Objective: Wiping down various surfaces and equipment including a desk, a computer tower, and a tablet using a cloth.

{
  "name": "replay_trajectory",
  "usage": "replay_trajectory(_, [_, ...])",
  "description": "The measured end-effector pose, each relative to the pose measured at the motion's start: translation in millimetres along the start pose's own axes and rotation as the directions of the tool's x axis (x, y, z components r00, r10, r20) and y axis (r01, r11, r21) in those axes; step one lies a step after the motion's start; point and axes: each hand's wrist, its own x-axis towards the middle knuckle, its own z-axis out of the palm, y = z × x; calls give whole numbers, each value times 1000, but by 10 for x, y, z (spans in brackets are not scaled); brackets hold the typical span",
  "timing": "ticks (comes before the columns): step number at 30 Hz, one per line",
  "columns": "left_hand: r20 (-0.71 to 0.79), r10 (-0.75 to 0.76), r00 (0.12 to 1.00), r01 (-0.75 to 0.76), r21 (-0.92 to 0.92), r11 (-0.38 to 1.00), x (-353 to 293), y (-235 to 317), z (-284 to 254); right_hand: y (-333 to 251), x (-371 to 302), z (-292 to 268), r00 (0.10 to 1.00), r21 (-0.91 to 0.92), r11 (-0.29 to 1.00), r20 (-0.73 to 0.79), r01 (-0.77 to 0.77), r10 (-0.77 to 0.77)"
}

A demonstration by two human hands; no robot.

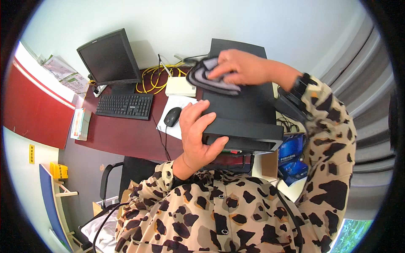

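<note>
A black box-shaped machine (247, 107) with a flat top stands on the dark red desk; its exact kind I cannot tell. My right hand (244, 67) is closed on a grey and black striped cloth (217, 86), pressing it over the left part of the machine's top. The cloth is bunched under the fingers, and its left end reaches past the machine's edge. At the machine's near left corner, my left hand (196, 137) rests with fingers spread, gripping nothing.
Left of the machine are a mouse (172, 117) on white paper, a white router (180, 86), yellow cables (148, 82), a keyboard (124, 106) and a monitor (109, 59). A blue package (292, 158) sits in a carton at right. A black chair (137, 170) stands below the desk.
</note>
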Motion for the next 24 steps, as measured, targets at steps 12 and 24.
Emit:
replay_trajectory(12, [82, -16, 996, 7, 115, 993, 155, 84, -202, -736, -990, -131, 985, 187, 978, 160, -98, 68])
replay_trajectory(24, [520, 361, 774, 621, -735, -273, 933, 1405, -674, -901, -1135, 40, 953, 241, 924, 16, -296, 302])
